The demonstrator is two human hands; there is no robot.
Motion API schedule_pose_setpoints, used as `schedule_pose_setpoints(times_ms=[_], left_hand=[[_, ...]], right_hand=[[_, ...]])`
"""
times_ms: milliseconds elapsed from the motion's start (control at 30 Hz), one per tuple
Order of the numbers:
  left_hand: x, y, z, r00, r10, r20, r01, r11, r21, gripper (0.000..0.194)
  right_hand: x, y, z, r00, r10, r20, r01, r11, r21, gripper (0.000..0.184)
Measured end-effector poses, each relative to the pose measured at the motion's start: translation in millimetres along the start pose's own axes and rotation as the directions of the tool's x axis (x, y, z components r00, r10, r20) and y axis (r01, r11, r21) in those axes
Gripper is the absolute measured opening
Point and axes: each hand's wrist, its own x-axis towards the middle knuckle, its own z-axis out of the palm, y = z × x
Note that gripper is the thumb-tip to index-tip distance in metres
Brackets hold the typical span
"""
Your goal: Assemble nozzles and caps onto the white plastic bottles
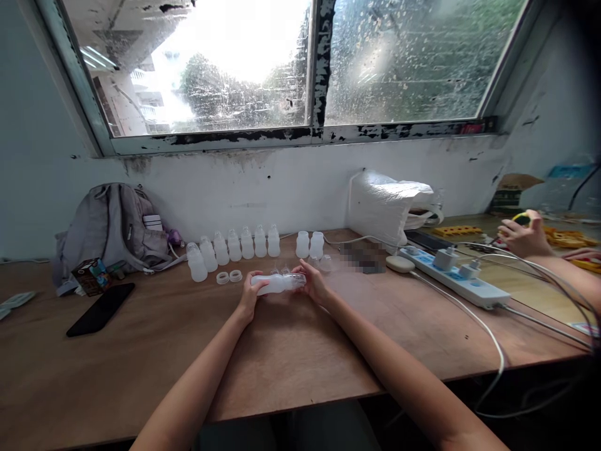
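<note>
A translucent white plastic bottle (277,284) lies sideways between my hands above the wooden table (141,363). My left hand (250,293) grips its base end. My right hand (312,283) pinches the clear cap end. Behind them a curved row of several similar small bottles (235,245) stands upright, with two more bottles (310,244) to the right. Two white rings (228,277) lie flat near my left hand.
A grey backpack (113,228), a small carton (91,275) and a black phone (100,309) sit at the left. A white bag (387,207), a power strip (453,275) with cables and another person's hand (523,237) are at the right.
</note>
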Motion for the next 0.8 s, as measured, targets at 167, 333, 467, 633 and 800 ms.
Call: schedule_pose_setpoints(times_ms=[167, 333, 467, 633, 800], left_hand=[[-1.4, 1.4, 0.0, 1.0, 0.009, -0.013, -0.008, 0.998, 0.059, 0.034], [0.4, 4.1, 0.7, 0.997, 0.008, -0.073, 0.001, 0.993, 0.118, 0.029], [2.7, 4.1, 2.2, 0.992, -0.001, -0.129, 0.022, 0.987, 0.159, 0.029], [5.2, 1.8, 1.1, 0.988, 0.006, -0.151, 0.021, 0.983, 0.18, 0.03], [3.4, 4.0, -0.3, 0.986, 0.051, -0.157, -0.02, 0.982, 0.189, 0.027]], right_hand=[[-2.0, 3.3, 6.5, 0.997, 0.062, 0.04, -0.057, 0.992, -0.109, 0.039], [-2.4, 10.4, 11.7, 1.0, -0.011, 0.017, 0.014, 0.978, -0.208, 0.038], [-3.0, 13.8, 15.5, 0.995, -0.091, -0.029, 0.081, 0.962, -0.259, 0.037], [-5.1, 14.7, 19.6, 0.99, -0.143, -0.011, 0.132, 0.936, -0.328, 0.037], [-7.4, 9.5, 20.4, 0.999, -0.026, 0.039, 0.032, 0.988, -0.152, 0.036]])
